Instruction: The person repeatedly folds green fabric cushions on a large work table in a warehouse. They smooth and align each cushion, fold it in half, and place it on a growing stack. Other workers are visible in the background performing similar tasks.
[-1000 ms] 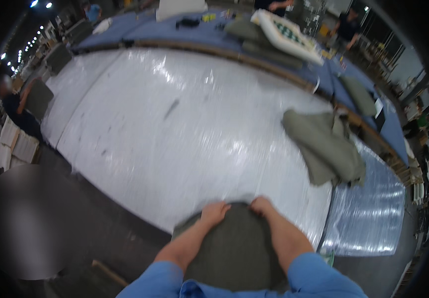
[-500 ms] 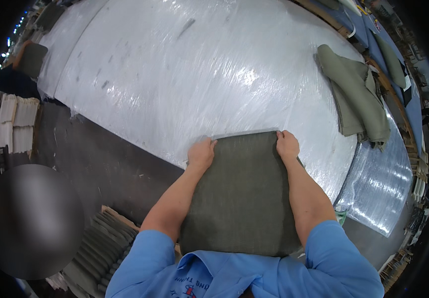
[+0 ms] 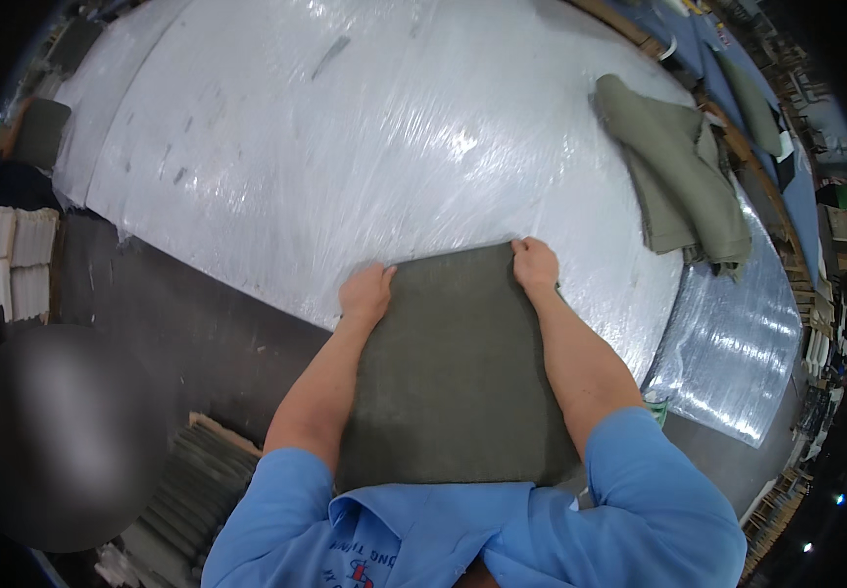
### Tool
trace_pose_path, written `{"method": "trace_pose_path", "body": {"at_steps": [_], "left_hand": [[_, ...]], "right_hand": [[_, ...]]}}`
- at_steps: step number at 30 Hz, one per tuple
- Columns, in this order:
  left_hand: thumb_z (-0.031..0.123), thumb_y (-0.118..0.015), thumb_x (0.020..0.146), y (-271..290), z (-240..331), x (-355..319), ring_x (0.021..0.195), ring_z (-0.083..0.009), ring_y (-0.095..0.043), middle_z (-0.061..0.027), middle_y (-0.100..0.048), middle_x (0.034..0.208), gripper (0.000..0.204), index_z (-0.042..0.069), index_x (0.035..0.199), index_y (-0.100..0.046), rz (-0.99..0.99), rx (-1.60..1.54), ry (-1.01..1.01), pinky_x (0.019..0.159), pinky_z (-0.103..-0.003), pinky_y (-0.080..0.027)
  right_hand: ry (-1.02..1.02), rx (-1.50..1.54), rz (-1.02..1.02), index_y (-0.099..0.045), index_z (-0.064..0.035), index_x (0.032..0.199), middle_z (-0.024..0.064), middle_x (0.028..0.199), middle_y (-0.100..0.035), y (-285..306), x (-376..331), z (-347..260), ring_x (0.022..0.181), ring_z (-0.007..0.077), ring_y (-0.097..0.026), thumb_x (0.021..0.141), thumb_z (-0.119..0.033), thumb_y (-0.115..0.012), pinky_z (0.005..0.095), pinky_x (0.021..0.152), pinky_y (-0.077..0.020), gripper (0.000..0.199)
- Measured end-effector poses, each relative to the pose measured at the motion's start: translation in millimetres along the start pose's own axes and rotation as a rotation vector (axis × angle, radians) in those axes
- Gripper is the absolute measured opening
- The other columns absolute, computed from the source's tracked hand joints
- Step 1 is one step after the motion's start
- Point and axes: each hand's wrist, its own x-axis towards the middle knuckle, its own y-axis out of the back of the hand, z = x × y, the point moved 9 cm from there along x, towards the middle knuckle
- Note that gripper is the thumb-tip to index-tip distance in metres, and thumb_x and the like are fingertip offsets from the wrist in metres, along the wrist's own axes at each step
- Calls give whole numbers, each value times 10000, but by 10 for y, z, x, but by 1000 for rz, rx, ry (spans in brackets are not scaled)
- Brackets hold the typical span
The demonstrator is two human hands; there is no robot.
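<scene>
A flat cushion (image 3: 448,372) covered in olive-green fabric lies in front of my body, its near edge close to my blue shirt. My left hand (image 3: 366,292) pinches the far left corner, and my right hand (image 3: 535,265) pinches the far right corner. The fingers of both hands are closed on the cover, with some fingertips hidden behind the edge. That far edge slants, with its right end higher in the picture. Beyond it spreads a large table (image 3: 315,167) wrapped in clear plastic film.
A crumpled olive-green cloth (image 3: 668,162) lies on the table's right side. Lower left stand several olive-green pads (image 3: 183,500) in a row. Stacked pale pieces (image 3: 20,263) sit at the far left above the dark floor (image 3: 178,304). A film-wrapped panel (image 3: 727,343) lies right.
The whole view has shifted a little, so my hands and the cushion sit further left and higher in the picture. The cushion's far edge slants more. Both hands keep their hold on its corners.
</scene>
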Motion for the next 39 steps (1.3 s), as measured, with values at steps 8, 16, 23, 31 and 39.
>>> {"method": "trace_pose_path", "body": {"at_steps": [8,16,23,31,39], "left_hand": [[536,-667,943,326,-329,-262,976,-386,-698,-188,-734,1042,491,62,872,-774,-263,110,159,831,-504,-547],[442,-574,1027,210,-377,-256,1009,-394,-690,-170,-720,1059,432,55,1001,-765,-104,272,259,846,-523,-538],[392,-594,1017,79,-372,-217,992,-371,-668,-137,-711,1002,377,53,953,-745,-70,259,204,841,-544,-499],[341,-631,993,145,-324,-178,976,-376,-661,-153,-698,970,316,52,923,-736,-4,222,170,835,-546,-497],[223,-554,1010,42,-103,-12,958,-420,-693,-209,-728,979,256,14,1006,-701,10,71,256,852,-535,-525]], "right_hand": [[-108,65,-581,-743,-37,1088,117,705,-653,10,53,599,579,211,-631,946,-333,-717,419,530,-498,329],[-167,-93,-99,-726,-102,1187,151,1188,-731,192,-124,312,1135,364,-674,1048,-417,-507,479,946,-527,408],[-212,-46,3,-742,-106,1136,146,1174,-741,152,16,347,1114,372,-690,1049,-396,-514,487,945,-538,378],[-165,-38,62,-751,-75,1101,182,1108,-748,168,74,281,1060,396,-695,1028,-370,-535,494,918,-531,373],[-133,6,143,-743,-64,1087,185,1100,-747,291,39,257,1052,399,-695,1032,-373,-532,498,903,-534,378]]}}
